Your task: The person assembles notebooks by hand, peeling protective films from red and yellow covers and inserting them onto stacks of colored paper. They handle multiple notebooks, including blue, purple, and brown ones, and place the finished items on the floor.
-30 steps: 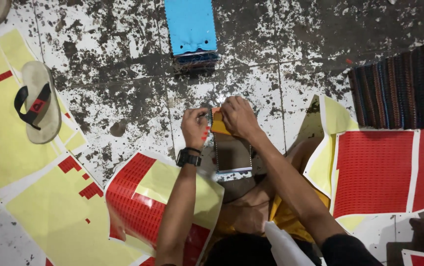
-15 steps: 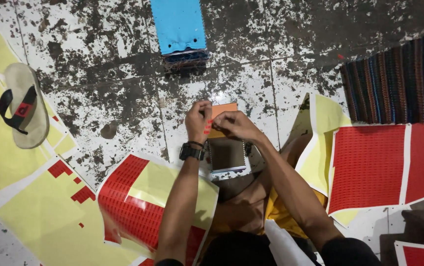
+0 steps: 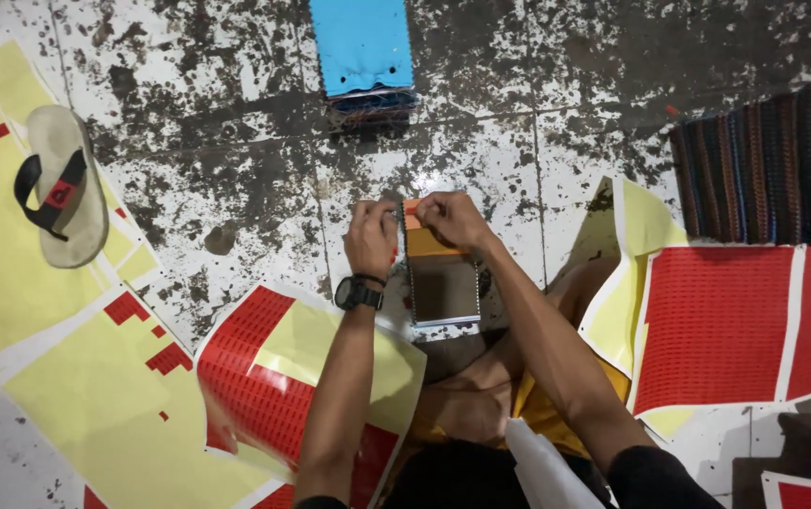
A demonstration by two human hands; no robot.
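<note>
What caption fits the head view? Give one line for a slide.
Seated on a stained floor among red sheets, both hands, left and right, pinch an orange strip atop a brown card.

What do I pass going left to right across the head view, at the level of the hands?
Sandal → left hand → small brown card → right hand → red sticker sheet.

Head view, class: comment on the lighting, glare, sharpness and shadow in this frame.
Head view: light is uneven, brightest on the tiled floor at centre, dimming toward the corners; a small glare spot sits above the left hand and right hand; the sandal looks sharp; the person's lap lies in deep shadow.
</note>
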